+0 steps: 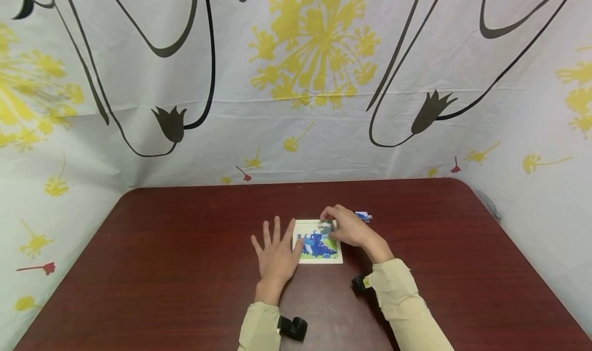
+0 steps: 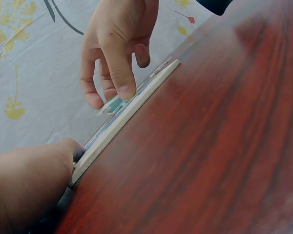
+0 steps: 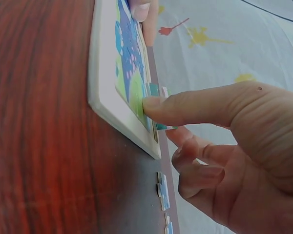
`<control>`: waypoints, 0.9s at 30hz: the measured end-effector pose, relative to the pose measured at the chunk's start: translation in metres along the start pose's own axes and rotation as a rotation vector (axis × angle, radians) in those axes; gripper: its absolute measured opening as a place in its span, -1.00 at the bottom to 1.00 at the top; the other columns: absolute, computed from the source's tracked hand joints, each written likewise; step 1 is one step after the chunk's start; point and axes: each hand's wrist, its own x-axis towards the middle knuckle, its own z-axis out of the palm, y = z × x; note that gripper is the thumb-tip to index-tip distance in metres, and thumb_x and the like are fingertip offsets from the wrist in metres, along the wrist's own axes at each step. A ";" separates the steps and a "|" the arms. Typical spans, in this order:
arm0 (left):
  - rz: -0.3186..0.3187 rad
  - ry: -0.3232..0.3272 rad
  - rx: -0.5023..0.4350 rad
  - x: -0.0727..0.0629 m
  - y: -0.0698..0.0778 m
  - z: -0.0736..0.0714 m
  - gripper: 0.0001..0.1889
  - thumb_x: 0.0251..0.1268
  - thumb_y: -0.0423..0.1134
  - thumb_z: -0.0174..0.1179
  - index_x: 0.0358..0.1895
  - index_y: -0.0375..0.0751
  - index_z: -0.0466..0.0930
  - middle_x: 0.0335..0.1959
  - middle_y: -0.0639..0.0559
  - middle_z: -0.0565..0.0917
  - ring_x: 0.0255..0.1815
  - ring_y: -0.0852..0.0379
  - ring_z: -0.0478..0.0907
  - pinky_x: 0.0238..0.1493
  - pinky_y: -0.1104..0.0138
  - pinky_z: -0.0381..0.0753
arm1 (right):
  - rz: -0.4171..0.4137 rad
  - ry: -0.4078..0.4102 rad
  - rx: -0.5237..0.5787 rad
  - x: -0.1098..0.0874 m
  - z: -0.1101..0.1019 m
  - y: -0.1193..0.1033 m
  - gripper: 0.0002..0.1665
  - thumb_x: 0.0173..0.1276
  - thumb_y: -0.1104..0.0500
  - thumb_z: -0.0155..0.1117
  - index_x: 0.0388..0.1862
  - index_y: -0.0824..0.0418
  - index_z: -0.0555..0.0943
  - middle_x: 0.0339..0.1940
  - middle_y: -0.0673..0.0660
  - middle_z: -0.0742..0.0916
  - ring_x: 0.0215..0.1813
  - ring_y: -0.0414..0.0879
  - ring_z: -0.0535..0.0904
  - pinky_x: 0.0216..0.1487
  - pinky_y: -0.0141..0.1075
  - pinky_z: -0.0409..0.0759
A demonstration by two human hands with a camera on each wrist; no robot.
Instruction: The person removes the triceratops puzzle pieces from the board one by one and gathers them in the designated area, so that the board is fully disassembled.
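The right hand (image 1: 349, 227) pinches a small puzzle piece (image 2: 114, 105) between thumb and fingers at the upper right of the puzzle board; its fingers cover much of the piece, so the print on it is hard to make out beyond patches of teal and white. The left hand (image 1: 277, 256) has its fingers spread, the thumb lying over the left edge of the board; in the left wrist view its fingers are mostly hidden, and in the right wrist view only part of it shows at the top edge. Between the hands, just below and right of the middle of the head view, the puzzle board (image 1: 321, 261) lies flat with a pale rim and a blue dinosaur picture, its upper right corner partly covered by the right hand. Just beyond that hand lie loose pieces (image 1: 363, 217); the right wrist view shows two, the lower one cut off by the bottom edge. Pale yellow sleeves (image 1: 409, 302) run out at the bottom of the head view, near black wrist cameras (image 1: 293, 329). Around everything spreads the dark red table (image 1: 162, 263), its near edge out of frame, with a flower-printed cloth (image 1: 319, 158) behind.
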 end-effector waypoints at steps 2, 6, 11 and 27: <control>0.000 0.002 -0.001 0.000 0.000 0.000 -0.38 0.32 0.19 -0.08 0.43 0.14 0.17 0.47 -0.11 0.03 0.45 -0.23 -0.21 0.25 -0.28 -0.31 | -0.005 0.005 -0.009 0.000 0.000 0.000 -0.62 0.02 0.43 0.36 -0.15 0.20 0.54 -0.17 0.15 0.55 -0.18 0.00 0.47 -0.27 -0.20 0.47; -0.004 0.009 -0.002 0.000 0.000 0.000 -0.38 0.31 0.19 -0.07 0.42 0.14 0.18 0.46 -0.11 0.05 0.45 -0.23 -0.19 0.25 -0.27 -0.31 | -0.023 0.023 -0.034 -0.001 0.000 0.002 -0.64 0.03 0.44 0.33 -0.17 0.20 0.57 -0.22 0.13 0.56 -0.22 -0.01 0.47 -0.29 -0.23 0.48; -0.006 0.010 0.001 0.000 0.001 0.000 -0.38 0.32 0.20 -0.08 0.42 0.15 0.17 0.46 -0.11 0.04 0.45 -0.22 -0.20 0.25 -0.27 -0.31 | -0.058 0.043 -0.061 -0.001 -0.002 0.004 -0.68 0.07 0.43 0.31 -0.18 0.19 0.59 -0.25 0.12 0.57 -0.23 -0.01 0.49 -0.30 -0.24 0.48; 0.008 0.017 -0.007 0.000 -0.001 0.001 -0.38 0.33 0.20 -0.11 0.43 0.15 0.16 0.46 -0.11 0.04 0.45 -0.22 -0.20 0.25 -0.28 -0.32 | 0.065 0.116 0.023 -0.015 -0.033 0.029 -0.65 0.16 0.31 0.27 -0.04 0.34 0.60 -0.13 0.21 0.60 -0.24 0.03 0.51 -0.30 -0.17 0.51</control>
